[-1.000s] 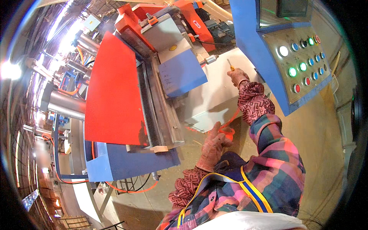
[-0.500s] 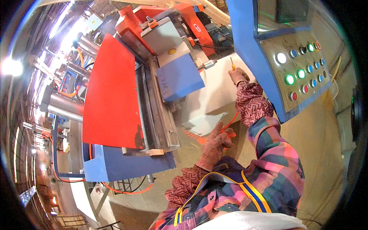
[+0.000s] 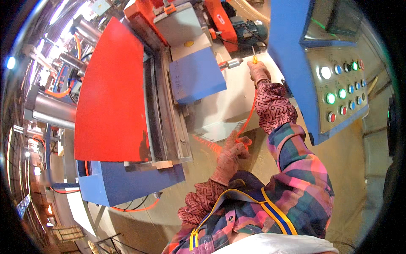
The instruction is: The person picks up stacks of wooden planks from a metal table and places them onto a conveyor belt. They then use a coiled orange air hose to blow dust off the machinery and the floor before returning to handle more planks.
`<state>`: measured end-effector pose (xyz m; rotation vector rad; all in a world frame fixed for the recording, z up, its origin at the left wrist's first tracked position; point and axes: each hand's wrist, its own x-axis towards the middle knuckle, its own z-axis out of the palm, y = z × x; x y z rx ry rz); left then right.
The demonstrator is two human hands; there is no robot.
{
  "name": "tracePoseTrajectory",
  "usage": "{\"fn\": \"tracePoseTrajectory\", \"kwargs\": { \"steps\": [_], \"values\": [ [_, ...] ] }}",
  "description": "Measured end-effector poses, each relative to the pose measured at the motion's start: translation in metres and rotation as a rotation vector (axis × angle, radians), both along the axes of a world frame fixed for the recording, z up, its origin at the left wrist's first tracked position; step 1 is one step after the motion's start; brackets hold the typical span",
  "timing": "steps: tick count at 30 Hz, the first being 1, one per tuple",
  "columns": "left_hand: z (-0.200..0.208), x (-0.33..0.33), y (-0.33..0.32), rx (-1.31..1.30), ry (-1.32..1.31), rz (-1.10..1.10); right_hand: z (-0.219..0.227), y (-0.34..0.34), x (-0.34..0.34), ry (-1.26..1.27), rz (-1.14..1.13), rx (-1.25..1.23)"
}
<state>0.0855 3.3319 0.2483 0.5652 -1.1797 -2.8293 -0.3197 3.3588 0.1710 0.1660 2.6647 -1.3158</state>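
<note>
My right hand (image 3: pixel 259 73), in a knitted work glove, is closed around a yellow air blow gun (image 3: pixel 255 59). Its thin nozzle points away from me, over the pale machine bed. An orange air hose (image 3: pixel 254 106) runs from that hand back to my left hand (image 3: pixel 229 158). Also gloved, my left hand has its fingers curled around the hose low in front of my body. Beside it, the coiled part of the hose (image 3: pixel 208 144) hangs off to the left. Patterned sleeve covers reach up both forearms.
A large machine with a red curved panel (image 3: pixel 112 101) and blue block (image 3: pixel 198 80) stands at left. A blue control console (image 3: pixel 296 80) with lit buttons rises on the right. A motor (image 3: pixel 251 34) sits at the back. A small wooden block (image 3: pixel 165 164) lies at the machine's near end.
The head view has shifted, moving the machine leftward and the console rightward. My right hand has moved farther forward with the blow gun, and the hose between my hands now shows as a longer line.
</note>
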Motion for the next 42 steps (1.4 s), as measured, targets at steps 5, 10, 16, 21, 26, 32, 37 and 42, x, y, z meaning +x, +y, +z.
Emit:
{"fn": "tracePoseTrajectory", "kwargs": {
  "steps": [5,10,16,21,26,32,37,42],
  "values": [
    [-0.013,0.037,-0.011,-0.165,-0.210,-0.052,-0.094,0.061,0.052,-0.448,-0.072,-0.755],
    [-0.019,0.095,-0.015,-0.251,-0.402,-0.113,-0.127,0.099,0.187,0.020,0.113,-0.173],
    [-0.048,0.198,-0.003,-0.210,-0.364,-0.091,-0.138,0.107,0.298,0.431,0.397,0.435],
    [-0.070,0.267,0.016,-0.193,-0.227,-0.191,-0.087,0.155,0.321,0.239,0.141,-0.066],
    [-0.067,0.327,0.043,-0.218,-0.147,-0.228,0.075,0.169,0.413,0.260,-0.036,-0.282],
    [-0.047,0.358,0.087,-0.224,0.025,-0.431,0.078,0.317,0.422,0.217,-0.364,-0.128],
    [-0.017,0.355,0.107,-0.129,0.169,-0.364,0.166,0.320,0.451,0.278,-0.461,-0.462],
    [-0.006,0.306,0.130,-0.059,0.364,-0.349,0.278,0.255,0.437,0.756,-0.141,0.067]
  ]
}}
